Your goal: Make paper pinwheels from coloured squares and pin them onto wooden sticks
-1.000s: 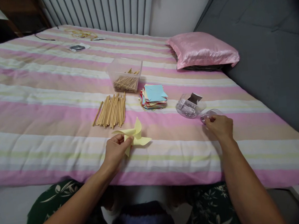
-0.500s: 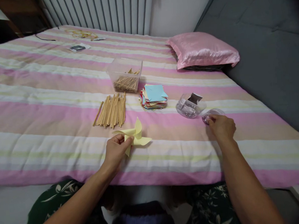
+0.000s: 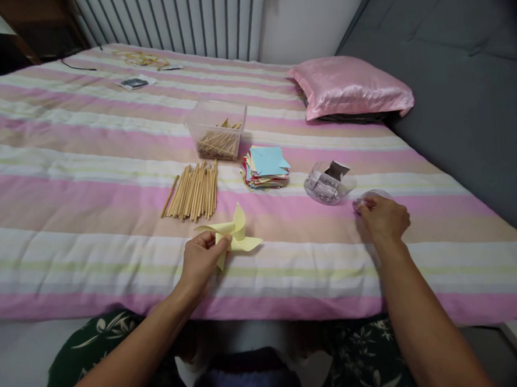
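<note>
A yellow paper pinwheel is pinched between the thumb and fingers of my left hand, just above the bedspread. Off to the right, my right hand has its fingertips closed together at a small clear round dish with tiny shiny pieces. What the fingertips hold there, if anything, is too small to make out. Beside that dish stands a clear round container of small metal pieces. A bundle of thin wooden sticks lies beyond my left hand.
A stack of colored paper squares sits mid-bed, with a clear plastic box of more sticks behind it. Farther back are a pink pillow, a small packet and yellow ribbon-like strips. The striped bedspread covers everything beneath.
My right hand has shifted very slightly to the right, and the small dish under it has moved a little with it. My left hand and the pinwheel stay in place.
</note>
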Motion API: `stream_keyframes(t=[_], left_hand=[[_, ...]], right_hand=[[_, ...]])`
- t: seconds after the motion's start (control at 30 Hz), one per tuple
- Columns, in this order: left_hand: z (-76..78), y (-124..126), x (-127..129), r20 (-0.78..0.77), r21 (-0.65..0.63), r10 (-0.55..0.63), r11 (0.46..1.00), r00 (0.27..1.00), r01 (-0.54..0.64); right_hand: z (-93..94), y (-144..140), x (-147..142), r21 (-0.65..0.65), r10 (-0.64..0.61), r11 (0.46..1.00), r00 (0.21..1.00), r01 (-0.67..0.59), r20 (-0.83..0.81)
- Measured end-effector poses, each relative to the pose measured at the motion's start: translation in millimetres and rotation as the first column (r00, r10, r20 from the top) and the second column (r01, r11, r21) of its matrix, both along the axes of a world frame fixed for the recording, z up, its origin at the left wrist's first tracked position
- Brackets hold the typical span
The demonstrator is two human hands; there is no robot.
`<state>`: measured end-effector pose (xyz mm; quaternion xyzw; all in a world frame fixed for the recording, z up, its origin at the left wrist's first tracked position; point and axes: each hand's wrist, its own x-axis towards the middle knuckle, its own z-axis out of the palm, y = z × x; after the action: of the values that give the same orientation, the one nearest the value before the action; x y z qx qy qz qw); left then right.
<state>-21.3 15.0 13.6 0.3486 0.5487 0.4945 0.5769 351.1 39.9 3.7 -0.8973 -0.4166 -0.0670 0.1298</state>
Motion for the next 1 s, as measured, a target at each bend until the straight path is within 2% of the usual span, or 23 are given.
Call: stream_keyframes(t=[0.2,0.43,0.63,0.8,0.87,1.0], left_hand=[[-2.5,-0.2,-1.3,-0.011,0.002,-0.006,1.000,1.000,0.006],[1.2,-0.3,-0.5,0.010,0.000,0.000,1.000,1.000,0.000],[0.9,-0.6,0.0,0.031,-0.015,0.002,1.000,1.000,-0.001],[0.8,-0.2,-0.1,0.017,-0.015,-0.007,1.000,1.000,0.007],[0.5,0.1,-0.1,0.013,-0.017,-0.007,1.000,1.000,0.008],[-0.3,0.4,0.1,0.007,-0.023,-0.006,1.000,1.000,0.006]], right_hand=[[-4.4,0.2,2.8,0.102,0.031,0.994,0.999,-0.031,0.010],[-10.6,1.6,10.6,0.289,0.062,0.956,0.997,-0.045,-0.051],[-18.3,5.4,14.1,0.591,0.208,0.805,0.957,-0.050,-0.202],[-20.7,8.0,11.4,0.700,0.252,0.714,0.937,-0.010,-0.243],[-16.7,8.7,9.1,0.740,0.275,0.672,0.932,-0.010,-0.237],[-2.5,6.8,-8.2,0.830,0.351,0.554,0.921,-0.058,-0.170]])
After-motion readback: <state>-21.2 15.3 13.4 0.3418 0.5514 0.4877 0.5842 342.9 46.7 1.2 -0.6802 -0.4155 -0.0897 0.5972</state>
